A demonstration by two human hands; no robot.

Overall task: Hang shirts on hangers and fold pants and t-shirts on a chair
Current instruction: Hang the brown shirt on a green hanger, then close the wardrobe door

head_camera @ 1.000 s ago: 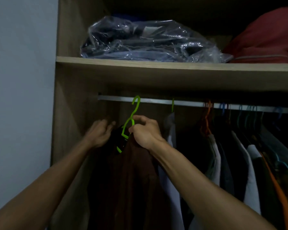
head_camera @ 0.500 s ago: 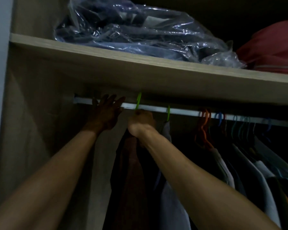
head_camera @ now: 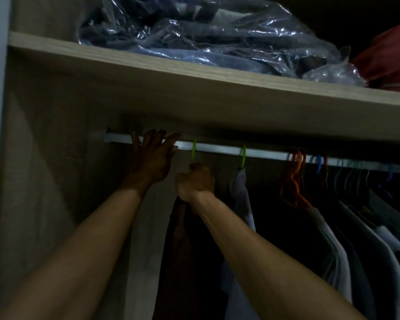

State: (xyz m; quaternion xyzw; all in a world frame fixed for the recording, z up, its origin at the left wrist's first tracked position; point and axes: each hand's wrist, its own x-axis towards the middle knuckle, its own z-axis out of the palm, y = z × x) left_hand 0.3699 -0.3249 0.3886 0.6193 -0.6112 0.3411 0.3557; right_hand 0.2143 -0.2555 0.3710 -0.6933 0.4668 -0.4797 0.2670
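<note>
A green hanger (head_camera: 193, 151) hooks over the metal closet rail (head_camera: 219, 149), carrying a dark brown shirt (head_camera: 179, 239) that hangs below. My right hand (head_camera: 195, 182) grips the hanger's neck just under the rail. My left hand (head_camera: 151, 158) reaches up beside it with fingers spread straight, touching the rail left of the hook. A second green hanger (head_camera: 243, 155) with a pale shirt (head_camera: 241, 199) hangs just to the right.
Orange hangers (head_camera: 295, 174) and several more clothes fill the rail to the right. A wooden shelf (head_camera: 194, 93) sits low above the rail, holding a plastic bag of clothes (head_camera: 206, 35) and a red bundle (head_camera: 388, 58). The closet's side wall (head_camera: 44, 181) is at left.
The brown shirt's hanger rose from below the rail and its hook now sits over it. My left hand left the shirt and went up to the rail. The view moved closer.
</note>
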